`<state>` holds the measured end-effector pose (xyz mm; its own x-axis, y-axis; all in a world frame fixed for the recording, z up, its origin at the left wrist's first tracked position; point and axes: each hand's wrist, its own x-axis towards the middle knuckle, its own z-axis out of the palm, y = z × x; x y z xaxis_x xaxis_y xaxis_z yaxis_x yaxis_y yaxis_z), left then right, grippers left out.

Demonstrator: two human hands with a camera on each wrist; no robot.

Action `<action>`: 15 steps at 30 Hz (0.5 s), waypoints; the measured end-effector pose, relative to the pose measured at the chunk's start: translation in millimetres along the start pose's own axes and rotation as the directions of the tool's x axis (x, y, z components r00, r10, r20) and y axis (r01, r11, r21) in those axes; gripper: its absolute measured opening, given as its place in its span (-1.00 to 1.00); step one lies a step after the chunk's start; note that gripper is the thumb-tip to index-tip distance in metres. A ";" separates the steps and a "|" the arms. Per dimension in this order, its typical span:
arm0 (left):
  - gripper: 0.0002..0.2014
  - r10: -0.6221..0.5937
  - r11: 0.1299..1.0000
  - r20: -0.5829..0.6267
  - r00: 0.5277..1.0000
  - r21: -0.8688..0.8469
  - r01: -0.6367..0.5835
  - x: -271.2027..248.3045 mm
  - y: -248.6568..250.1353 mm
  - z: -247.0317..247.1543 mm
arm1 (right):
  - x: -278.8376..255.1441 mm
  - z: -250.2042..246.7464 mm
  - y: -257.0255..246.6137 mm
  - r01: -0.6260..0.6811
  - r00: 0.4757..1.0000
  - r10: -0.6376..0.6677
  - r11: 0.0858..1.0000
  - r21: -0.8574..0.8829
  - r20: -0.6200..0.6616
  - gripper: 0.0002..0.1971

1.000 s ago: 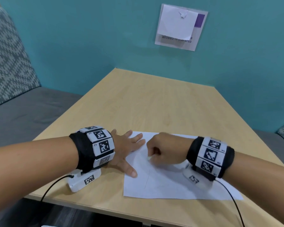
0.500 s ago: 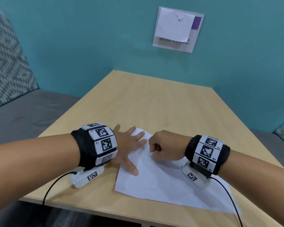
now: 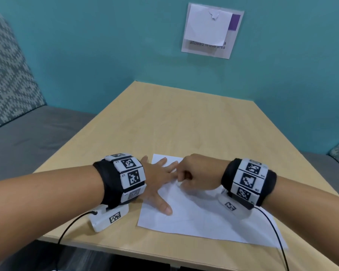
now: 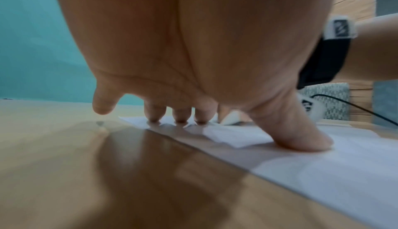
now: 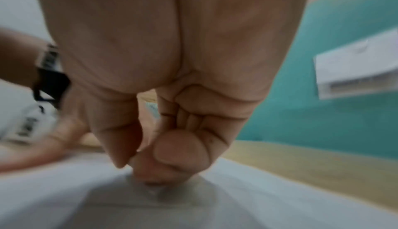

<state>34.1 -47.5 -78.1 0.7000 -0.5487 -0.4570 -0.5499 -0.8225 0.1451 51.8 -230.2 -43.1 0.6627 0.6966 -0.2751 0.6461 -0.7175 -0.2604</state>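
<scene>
A white sheet of paper [image 3: 204, 218] with faint pencil lines lies near the front edge of the wooden table [image 3: 174, 122]. My left hand [image 3: 159, 178] lies flat on the sheet's left part, fingers spread, and in the left wrist view its fingertips [image 4: 181, 118] and thumb press the paper [image 4: 323, 164] down. My right hand [image 3: 196, 175] is a fist right next to the left fingers. Its curled fingers [image 5: 181, 151] and thumb bear down on the paper [image 5: 237, 198]. A small white object [image 4: 231, 119] shows at its fingertips; what it is I cannot tell.
A sign [image 3: 211, 30] with a paper over it hangs on the teal wall. A grey bench seat [image 3: 27, 137] with a patterned cushion [image 3: 6, 75] runs along the left. Black cables [image 3: 70, 227] trail from both wrist cameras over the table's front edge.
The sheet has turned a little, its far corner now pointing away from me. My right fist has moved closer to the left fingers. The left hand stays flat on the paper.
</scene>
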 end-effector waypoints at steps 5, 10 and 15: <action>-0.11 -0.016 1.000 0.002 1.000 -0.005 0.016 -1.4 2.0 -0.8 | -7.0 16.1 -19.1 0.108 0.991 -0.108 0.994 0.007 0.080 -0.96; 0.11 -0.037 0.998 0.026 0.999 0.051 0.036 -1.4 2.7 -2.5 | -3.0 0.9 4.6 -0.030 0.999 0.030 0.999 -0.021 -0.031 -0.93; 0.11 -0.040 0.997 0.020 0.999 0.067 0.038 -3.7 2.8 -4.4 | -11.4 8.9 -6.0 0.024 0.999 -0.024 1.000 0.004 0.047 -0.96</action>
<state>31.9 -48.4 -72.1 0.7121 -0.5126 -0.4798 -0.5523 -0.8309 0.0680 37.0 -233.9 -46.7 0.6283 0.7127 -0.3119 0.6604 -0.7006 -0.2704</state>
